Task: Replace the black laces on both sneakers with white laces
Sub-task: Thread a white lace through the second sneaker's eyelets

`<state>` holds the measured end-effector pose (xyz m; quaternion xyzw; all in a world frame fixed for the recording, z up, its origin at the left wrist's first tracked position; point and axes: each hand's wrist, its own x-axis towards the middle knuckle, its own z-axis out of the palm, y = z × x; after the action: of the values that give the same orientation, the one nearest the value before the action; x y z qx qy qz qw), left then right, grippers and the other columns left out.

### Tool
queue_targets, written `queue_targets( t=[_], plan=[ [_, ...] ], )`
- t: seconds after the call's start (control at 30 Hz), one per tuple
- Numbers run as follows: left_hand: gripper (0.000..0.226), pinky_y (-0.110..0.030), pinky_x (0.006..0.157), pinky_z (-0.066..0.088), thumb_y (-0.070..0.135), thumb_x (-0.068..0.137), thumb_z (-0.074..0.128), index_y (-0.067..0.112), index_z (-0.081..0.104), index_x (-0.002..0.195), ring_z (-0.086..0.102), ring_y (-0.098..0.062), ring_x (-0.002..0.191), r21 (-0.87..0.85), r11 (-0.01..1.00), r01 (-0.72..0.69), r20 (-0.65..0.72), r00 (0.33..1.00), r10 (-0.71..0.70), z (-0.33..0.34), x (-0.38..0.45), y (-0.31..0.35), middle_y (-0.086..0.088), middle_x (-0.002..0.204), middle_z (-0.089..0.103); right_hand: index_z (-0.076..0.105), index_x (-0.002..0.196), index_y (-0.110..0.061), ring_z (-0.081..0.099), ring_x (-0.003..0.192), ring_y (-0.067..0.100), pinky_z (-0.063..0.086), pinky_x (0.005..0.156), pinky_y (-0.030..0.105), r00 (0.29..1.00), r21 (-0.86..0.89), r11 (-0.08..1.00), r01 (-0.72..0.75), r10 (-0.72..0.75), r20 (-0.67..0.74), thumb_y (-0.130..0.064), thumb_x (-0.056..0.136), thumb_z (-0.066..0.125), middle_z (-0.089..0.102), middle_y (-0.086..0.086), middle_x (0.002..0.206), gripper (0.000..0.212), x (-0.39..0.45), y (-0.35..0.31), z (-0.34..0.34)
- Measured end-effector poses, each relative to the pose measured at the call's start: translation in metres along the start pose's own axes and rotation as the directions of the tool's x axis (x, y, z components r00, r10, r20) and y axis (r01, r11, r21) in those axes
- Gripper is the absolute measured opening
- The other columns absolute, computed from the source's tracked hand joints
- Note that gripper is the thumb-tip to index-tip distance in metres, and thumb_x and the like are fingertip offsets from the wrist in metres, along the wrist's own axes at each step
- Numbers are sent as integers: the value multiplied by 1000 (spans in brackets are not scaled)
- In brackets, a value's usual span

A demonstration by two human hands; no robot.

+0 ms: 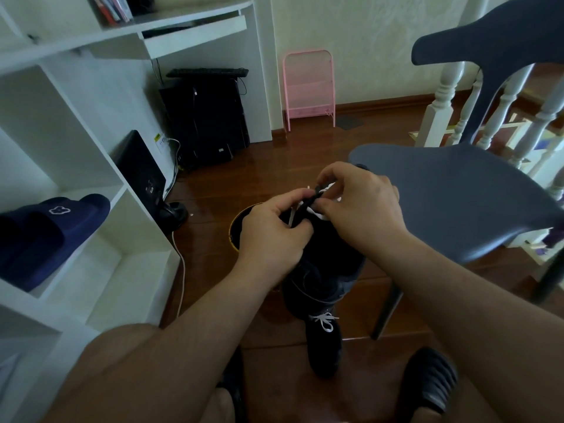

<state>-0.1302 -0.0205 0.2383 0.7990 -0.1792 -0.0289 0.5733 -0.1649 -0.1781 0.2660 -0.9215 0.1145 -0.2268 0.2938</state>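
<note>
I hold a black sneaker [331,248] in the air in front of me, its upper end between my hands. My left hand [273,232] grips the sneaker's side, fingers curled at the lace area. My right hand [361,206] pinches a white lace [317,212] at the eyelets. A loose white lace end [292,215] hangs between my fingers. On the floor below stands the second black sneaker [324,346], with a white lace bow [326,321] tied on it. The eyelets themselves are hidden by my fingers.
A grey chair [457,203] stands close on the right, white banisters [500,111] behind it. White shelving [76,166] with blue slippers [45,236] fills the left. A round black bin [241,224] sits on the wooden floor beneath my hands. My feet wear black slippers [430,383].
</note>
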Motion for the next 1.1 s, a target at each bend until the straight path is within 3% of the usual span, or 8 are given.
queue_targets(
  t=[0.23, 0.33, 0.47, 0.63, 0.8, 0.93, 1.03, 1.1],
  plan=[
    [56, -41, 79, 65, 22, 82, 75, 58, 68, 124, 76, -16, 93, -39, 996, 78, -63, 995, -80, -5, 10, -4, 10, 109, 78, 66, 93, -37, 57, 100, 15, 41, 88, 43, 996, -6, 997, 79, -79, -51, -45, 90, 74, 62, -20, 89, 11, 0, 6, 9],
    [62, -39, 83, 65, 23, 76, 74, 61, 65, 124, 75, -9, 103, -96, 991, 92, -201, 973, -110, -14, 15, -3, 18, 121, 74, 57, 82, -29, 54, 79, 13, 47, 70, 36, 986, -1, 991, 133, -133, -96, -45, 91, 71, 53, -14, 79, 23, -1, 9, 10],
    [64, -36, 94, 61, 17, 78, 75, 55, 66, 130, 72, -3, 110, -201, 979, 30, -324, 941, -96, -21, 17, -1, 20, 120, 75, 48, 86, -29, 57, 71, 14, 50, 58, 37, 997, -55, 998, 5, -1, 76, -61, 90, 62, 59, -8, 77, 35, -5, 13, 11],
    [58, -13, 78, 57, -4, 92, 74, 22, 63, 143, 73, 6, 92, -381, 924, 39, -225, 965, -134, -9, 6, 10, 25, 94, 78, 61, 100, -18, 63, 90, 31, 43, 68, 38, 980, 0, 994, -112, 111, 162, -50, 104, 46, 68, 5, 92, 36, -3, 20, 16],
    [28, -19, 65, 60, 27, 97, 75, 18, 76, 123, 78, -5, 79, -543, 793, 275, -76, 925, -373, -21, 14, 19, 6, 97, 82, 53, 133, -30, 64, 93, 42, 48, 71, 43, 997, -108, 994, -29, 37, 69, -55, 107, 33, 71, 11, 101, 42, 0, 31, 11],
    [23, -17, 46, 52, 13, 89, 81, 23, 79, 109, 74, -6, 61, -585, 708, 396, -34, 860, -508, -36, 21, 14, 1, 90, 81, 49, 129, -33, 64, 88, 43, 45, 65, 41, 998, -195, 981, 0, 12, 62, -59, 105, 26, 70, 11, 97, 43, -3, 41, 12],
    [20, -23, 56, 55, 8, 91, 79, 24, 78, 103, 71, -11, 83, -678, 675, 292, -172, 829, -532, -57, 36, 8, 0, 103, 77, 49, 135, -33, 64, 89, 43, 45, 66, 41, 999, -170, 985, -32, 38, 33, -57, 107, 28, 70, 11, 98, 43, -5, 47, 6],
    [18, -28, 76, 62, 0, 97, 68, 15, 72, 106, 76, -18, 96, -805, 568, 172, -206, 817, -538, -71, 44, 5, -7, 108, 74, 51, 134, -31, 64, 91, 43, 46, 67, 42, 998, -168, 984, -52, 55, 12, -55, 107, 29, 70, 11, 98, 42, -6, 50, 1]
  ],
)
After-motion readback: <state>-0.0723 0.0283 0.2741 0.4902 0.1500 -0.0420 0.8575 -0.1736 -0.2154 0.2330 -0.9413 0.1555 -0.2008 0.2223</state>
